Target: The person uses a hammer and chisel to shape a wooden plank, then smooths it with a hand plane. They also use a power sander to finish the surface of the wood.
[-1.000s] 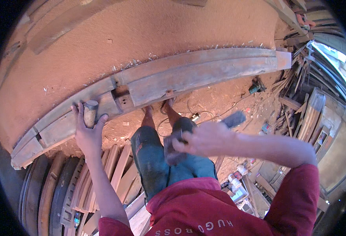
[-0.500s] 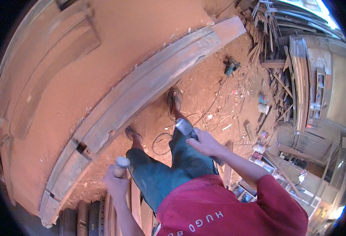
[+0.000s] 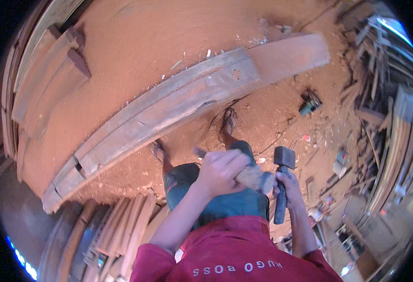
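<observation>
Over teal shorts (image 3: 232,207), left hand (image 3: 221,172) clenched round wooden-handled chisel (image 3: 254,179), right hand (image 3: 290,190) round hammer (image 3: 285,157)

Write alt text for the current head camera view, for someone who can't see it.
A person's left hand grips a wooden-handled tool, while the right hand holds a hammer with its blocky head up. Just beyond the feet, a long, curved wooden beam lies on reddish ground, with more timber at both sides.
</observation>
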The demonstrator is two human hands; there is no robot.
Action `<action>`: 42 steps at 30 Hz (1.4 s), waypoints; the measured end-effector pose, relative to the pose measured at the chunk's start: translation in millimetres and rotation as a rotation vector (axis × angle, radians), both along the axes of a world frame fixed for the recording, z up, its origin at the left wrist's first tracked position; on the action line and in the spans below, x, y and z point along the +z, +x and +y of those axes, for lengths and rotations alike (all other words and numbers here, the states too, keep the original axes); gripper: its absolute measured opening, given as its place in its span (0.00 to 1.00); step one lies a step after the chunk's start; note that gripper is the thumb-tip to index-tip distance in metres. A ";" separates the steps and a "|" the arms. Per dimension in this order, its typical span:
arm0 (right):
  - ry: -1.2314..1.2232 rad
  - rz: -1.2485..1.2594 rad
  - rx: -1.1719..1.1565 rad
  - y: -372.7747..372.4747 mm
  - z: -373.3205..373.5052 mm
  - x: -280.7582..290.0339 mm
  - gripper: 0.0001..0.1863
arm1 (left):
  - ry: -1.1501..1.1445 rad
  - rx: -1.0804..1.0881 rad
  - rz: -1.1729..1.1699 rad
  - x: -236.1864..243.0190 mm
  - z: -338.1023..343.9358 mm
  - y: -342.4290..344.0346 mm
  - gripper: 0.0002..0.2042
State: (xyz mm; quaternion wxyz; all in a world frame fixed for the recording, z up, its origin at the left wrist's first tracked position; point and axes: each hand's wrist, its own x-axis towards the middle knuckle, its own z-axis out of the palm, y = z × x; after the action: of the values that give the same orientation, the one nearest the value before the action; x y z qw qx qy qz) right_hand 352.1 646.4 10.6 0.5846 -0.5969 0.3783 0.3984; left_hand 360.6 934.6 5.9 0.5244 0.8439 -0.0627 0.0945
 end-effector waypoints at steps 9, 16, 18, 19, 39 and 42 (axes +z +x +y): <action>-0.134 0.028 0.174 72.7 -54.9 2.1 0.13 | -0.025 0.286 -0.128 -8.2 -30.5 110.5 0.14; -0.139 0.008 0.330 103.1 -36.8 1.7 0.11 | -0.096 0.385 -0.170 -24.3 -33.1 124.9 0.18; -0.125 0.004 0.363 107.4 -28.1 4.0 0.12 | -0.116 0.396 -0.173 -24.7 -32.1 125.4 0.18; -0.114 0.001 0.376 108.9 -23.4 4.6 0.12 | -0.108 0.393 -0.164 -23.3 -30.5 125.8 0.18; -0.172 -0.437 0.665 151.0 25.4 55.4 0.13 | -0.117 0.381 -0.279 -29.9 -28.9 113.6 0.12; -0.194 -0.489 0.636 152.8 23.6 56.9 0.13 | -0.164 0.473 -0.290 -28.5 -20.2 122.4 0.12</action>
State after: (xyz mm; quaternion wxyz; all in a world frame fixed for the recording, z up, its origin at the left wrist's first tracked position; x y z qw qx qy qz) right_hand 505.0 670.0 67.5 0.4459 -0.8136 0.0608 0.3682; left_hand 483.0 914.4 -22.6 0.5399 0.7675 0.0692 0.3385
